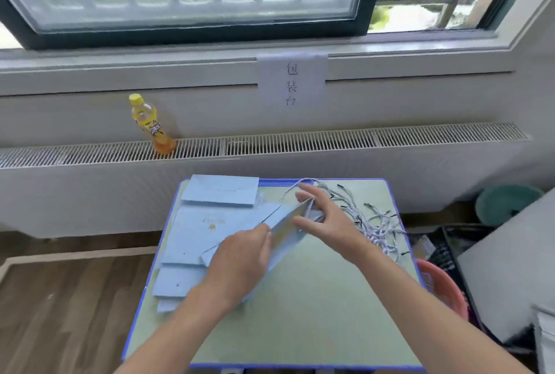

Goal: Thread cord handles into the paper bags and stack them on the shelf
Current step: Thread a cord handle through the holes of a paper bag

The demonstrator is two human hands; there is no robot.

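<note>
Your left hand (pixel 240 256) grips the lower end of a blue paper bag (pixel 285 228) raised near the surface's (pixel 315 313) centre; your right hand (pixel 322 217) pinches its upper end, cords (pixel 369 223) just beyond, by the right edge.

bags (pixel 192 232) lie left on the table (pixel 315 298), cords (pixel 369 223) right.

Two bare forearms, no sleeves, left hand (pixel 240 256), right hand (pixel 326 217)
</note>
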